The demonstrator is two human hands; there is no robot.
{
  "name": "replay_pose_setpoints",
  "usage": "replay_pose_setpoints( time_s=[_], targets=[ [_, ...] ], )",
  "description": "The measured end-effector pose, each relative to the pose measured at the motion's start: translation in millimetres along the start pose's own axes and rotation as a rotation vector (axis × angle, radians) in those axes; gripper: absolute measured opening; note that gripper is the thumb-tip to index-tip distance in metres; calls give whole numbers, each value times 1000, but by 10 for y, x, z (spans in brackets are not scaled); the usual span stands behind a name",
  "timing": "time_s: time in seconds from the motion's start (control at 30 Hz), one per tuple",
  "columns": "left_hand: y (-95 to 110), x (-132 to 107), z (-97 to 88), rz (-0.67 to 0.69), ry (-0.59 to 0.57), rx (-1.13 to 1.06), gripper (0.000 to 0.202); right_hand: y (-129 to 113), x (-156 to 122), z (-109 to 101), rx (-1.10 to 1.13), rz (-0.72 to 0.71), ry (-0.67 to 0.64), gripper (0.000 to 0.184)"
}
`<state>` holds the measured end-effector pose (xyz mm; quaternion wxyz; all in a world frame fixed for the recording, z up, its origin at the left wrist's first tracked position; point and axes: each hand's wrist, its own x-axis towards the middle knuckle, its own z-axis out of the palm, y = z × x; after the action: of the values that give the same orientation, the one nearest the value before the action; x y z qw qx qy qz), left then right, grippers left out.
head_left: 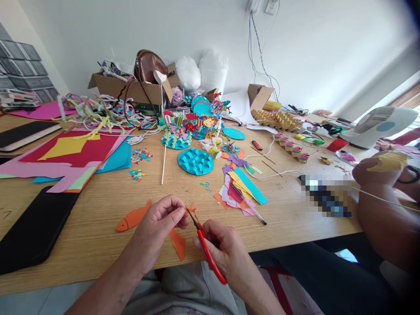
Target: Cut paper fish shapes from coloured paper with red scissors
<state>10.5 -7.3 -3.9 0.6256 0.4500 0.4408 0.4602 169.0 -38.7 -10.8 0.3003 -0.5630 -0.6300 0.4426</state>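
"Scissors (204, 246) with red handles were in the right hand (226, 243), weren't they?"

"Yes. Those fingers were curled closed around the handles, and the long axis ran from 5 o'clock to 11, tips farthest from the person's body. How far the blades stood apart, I couldn't tell."

"And the left hand (160, 225)?"

"Its thumb and forefinger were pinched together on what looked like a small orange paper piece (193, 206), partly hidden. The paper showed at 2 o'clock from the left fingertips and between 10 and 11 from the right fingers, so the left hand was nearer, with the blade tips right at the paper."

"Touching it?"

"Seemingly, though the overlap hid the exact spot."

"What lay close by on the wooden surface (108, 249)?"

"An orange paper fish (129, 221), at 9 o'clock from the left fingertips, nose toward 8, tail toward 2, partly behind the left hand. An orange paper scrap (178, 246) sat at 6 o'clock from those fingertips, between the hands."

"Beyond the right hand?"

"A ballpoint pen (256, 213) at 1 o'clock, partly across coloured paper offcuts (228, 194)."
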Motion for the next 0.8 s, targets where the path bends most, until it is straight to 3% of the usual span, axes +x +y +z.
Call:
replay_pose_setpoints(
  time_s=[0.43,0.8],
  targets=[
    [-81,-11,-3,-10,20,-78,14,53,40,52,36,25,26,35],
    [-86,33,-12,35,-8,60,12,22,7,68,44,44,20,41]
  ],
)
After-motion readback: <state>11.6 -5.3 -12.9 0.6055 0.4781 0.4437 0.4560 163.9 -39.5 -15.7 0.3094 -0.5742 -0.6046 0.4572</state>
